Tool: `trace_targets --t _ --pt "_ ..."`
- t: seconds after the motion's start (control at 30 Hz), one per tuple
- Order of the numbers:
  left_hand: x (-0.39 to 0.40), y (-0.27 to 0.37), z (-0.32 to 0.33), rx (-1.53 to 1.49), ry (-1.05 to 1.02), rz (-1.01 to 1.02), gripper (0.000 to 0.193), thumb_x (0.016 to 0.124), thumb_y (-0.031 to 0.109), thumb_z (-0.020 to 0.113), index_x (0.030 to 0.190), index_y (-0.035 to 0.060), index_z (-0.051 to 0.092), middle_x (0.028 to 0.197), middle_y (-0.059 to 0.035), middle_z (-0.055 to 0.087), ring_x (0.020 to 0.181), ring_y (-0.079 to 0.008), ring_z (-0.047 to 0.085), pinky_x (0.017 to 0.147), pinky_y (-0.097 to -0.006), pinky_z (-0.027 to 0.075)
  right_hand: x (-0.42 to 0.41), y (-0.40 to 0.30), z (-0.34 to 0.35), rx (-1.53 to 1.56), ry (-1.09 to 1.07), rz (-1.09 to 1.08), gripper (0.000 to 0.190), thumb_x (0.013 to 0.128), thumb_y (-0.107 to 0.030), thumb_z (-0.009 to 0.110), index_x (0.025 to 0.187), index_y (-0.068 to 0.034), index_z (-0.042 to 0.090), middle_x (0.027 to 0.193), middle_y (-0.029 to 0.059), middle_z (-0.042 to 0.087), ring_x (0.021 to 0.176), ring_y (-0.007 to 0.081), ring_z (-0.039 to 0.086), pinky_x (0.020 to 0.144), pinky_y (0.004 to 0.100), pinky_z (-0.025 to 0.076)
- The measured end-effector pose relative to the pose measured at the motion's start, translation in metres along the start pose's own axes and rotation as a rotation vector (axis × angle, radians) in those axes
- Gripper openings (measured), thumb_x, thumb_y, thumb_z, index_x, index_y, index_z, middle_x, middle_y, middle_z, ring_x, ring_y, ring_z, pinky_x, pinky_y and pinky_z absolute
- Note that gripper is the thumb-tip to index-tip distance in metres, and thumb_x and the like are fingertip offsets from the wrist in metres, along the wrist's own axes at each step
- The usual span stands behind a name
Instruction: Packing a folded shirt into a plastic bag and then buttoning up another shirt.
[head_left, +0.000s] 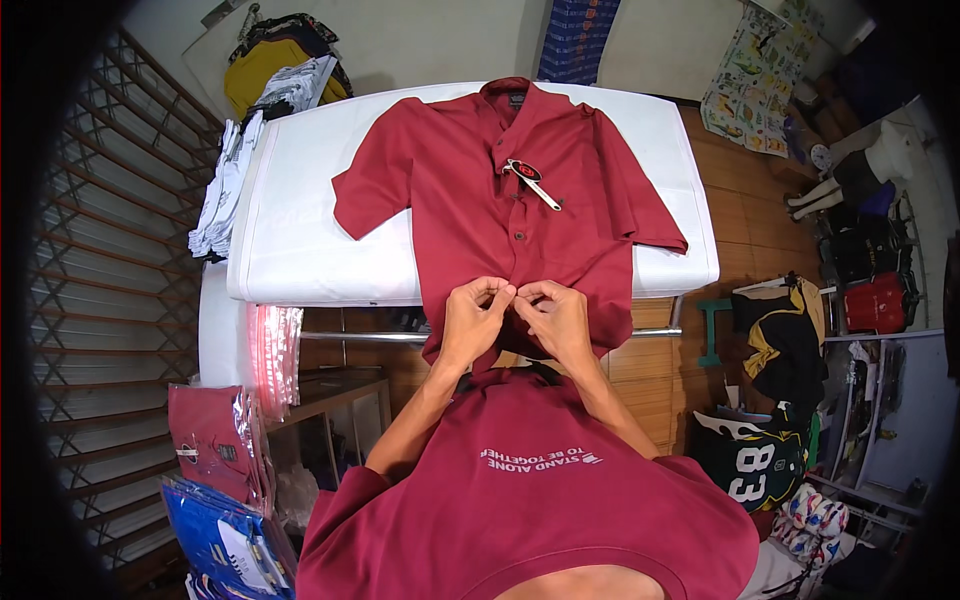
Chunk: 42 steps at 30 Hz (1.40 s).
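A dark red short-sleeved button shirt (465, 187) lies front up on a white padded table (322, 225), its collar at the far edge and its hem hanging over the near edge. A round black hang tag (527, 172) and a narrow white strip (550, 198) rest on its chest. My left hand (480, 304) pinches the shirt's front placket between thumb and fingertips at the table's near edge. Close against it, my right hand (550, 306) pinches the same placket from the other side. The fingertips almost touch; the button between them is hidden.
Folded white garments (225, 187) hang at the table's left end. Below them are clear plastic packs (274, 360), a bagged red shirt (214, 442) and bagged blue garments (225, 532). A metal rail (360, 337) runs under the near edge. Dark jerseys (780, 337) hang at right.
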<state>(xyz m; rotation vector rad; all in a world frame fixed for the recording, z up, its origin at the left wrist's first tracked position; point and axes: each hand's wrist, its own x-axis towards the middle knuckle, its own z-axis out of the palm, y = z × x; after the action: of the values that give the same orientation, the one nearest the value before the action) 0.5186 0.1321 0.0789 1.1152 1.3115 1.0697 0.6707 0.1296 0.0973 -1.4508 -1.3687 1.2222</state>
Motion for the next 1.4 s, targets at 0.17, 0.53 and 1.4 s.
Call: trace_targets --t 0.17,0.53,1.4 --pt "0.005 -0.013 -0.002 -0.111 -0.001 0.006 0.015 0.092 0.011 0.067 0.093 -0.0042 0.066 0.080 -0.0039 0.068 0.075 -0.0066 0.060 0.069 -0.0221 0.049 0.004 0.003 0.001 0.059 -0.005 0.002 0.016 0.087 -0.008 0.073 0.094 0.005 0.070 0.077 0.0055 0.070 0.058 0.0040 0.060 0.046 0.0201 0.048" --pt "0.009 -0.010 -0.004 -0.100 -0.044 0.050 0.027 0.092 0.003 0.065 0.108 0.0048 0.043 0.086 -0.0039 0.065 0.080 -0.0057 0.057 0.073 -0.0210 0.045 0.011 0.008 -0.006 0.232 -0.112 0.141 0.016 0.092 -0.009 0.067 0.099 0.006 0.067 0.079 0.0078 0.068 0.066 0.0098 0.065 0.049 0.0228 0.053" --pt "0.068 0.001 -0.079 0.787 0.313 0.086 0.019 0.085 0.016 0.070 0.090 -0.0013 0.066 0.086 -0.0215 0.069 0.083 -0.0422 0.066 0.073 -0.0461 0.052 0.087 0.023 -0.093 -0.878 0.354 -0.011 0.025 0.086 -0.019 0.071 0.101 0.000 0.065 0.097 0.0206 0.067 0.087 0.0413 0.065 0.074 0.0486 0.051"
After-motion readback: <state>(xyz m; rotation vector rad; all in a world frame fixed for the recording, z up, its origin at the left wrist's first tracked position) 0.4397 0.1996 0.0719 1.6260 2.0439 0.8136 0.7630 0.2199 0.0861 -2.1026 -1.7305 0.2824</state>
